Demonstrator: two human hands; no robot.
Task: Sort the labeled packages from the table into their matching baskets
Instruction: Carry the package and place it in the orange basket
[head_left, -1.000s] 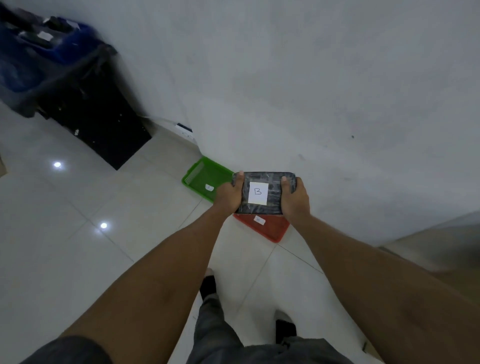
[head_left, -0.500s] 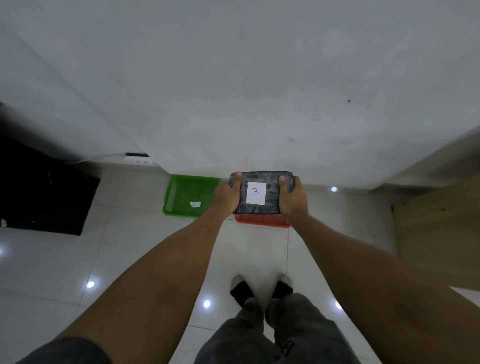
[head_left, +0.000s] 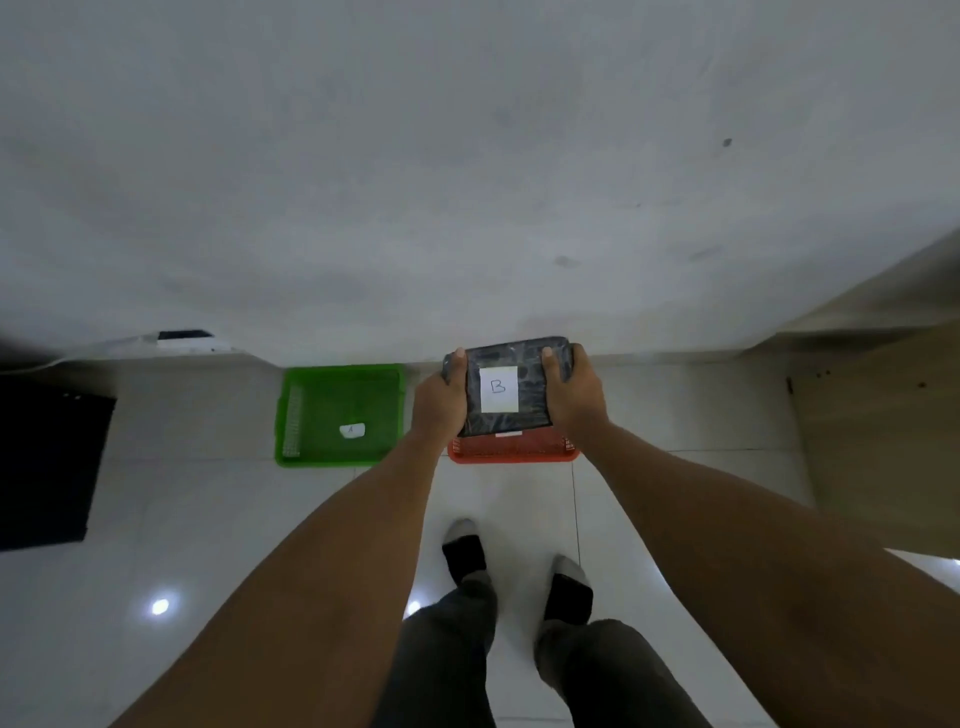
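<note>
B package held over the orange basket, release not yet made.

I see the tiled floor (head_left: 218, 519) carrying the green basket (head_left: 340, 413), tagged A, with the orange basket (head_left: 514, 451) just beside it at the wall. Above the orange one I hold the dark wrapped package (head_left: 506, 384), its white label (head_left: 498, 388) reading B, my left hand (head_left: 440, 402) and right hand (head_left: 574, 397) each clamped on a short side. The package hides the orange basket's tag, so I cannot confirm the match. Released from this height, it could tilt, strike the rim and land on the tiles or in the green basket.
</note>
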